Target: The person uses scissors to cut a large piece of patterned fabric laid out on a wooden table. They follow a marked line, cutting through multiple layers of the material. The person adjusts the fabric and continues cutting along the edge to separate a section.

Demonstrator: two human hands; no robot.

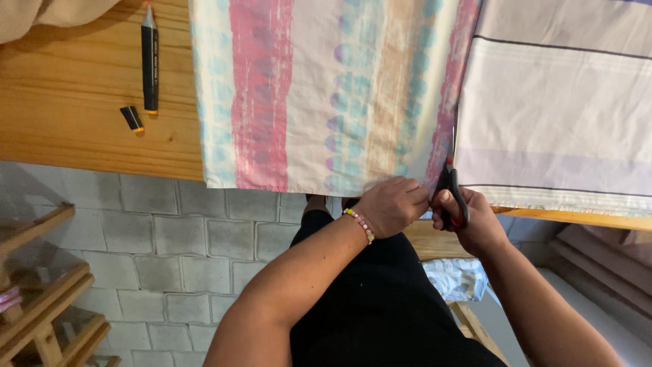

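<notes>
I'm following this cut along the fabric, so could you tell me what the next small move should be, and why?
Probably close the scissors and slide them forward: the right hand has them at the near edge of the striped fabric, blades pointing up along the pink stripe, while the left hand pins the cloth beside them.

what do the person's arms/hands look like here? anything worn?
Both forearms are bare, no sleeves or gloves in view. The left hand has a beaded bracelet at the wrist, pale beads with pink and yellow ones. The right hand shows no jewellery. Dark clothing shows below.
</notes>
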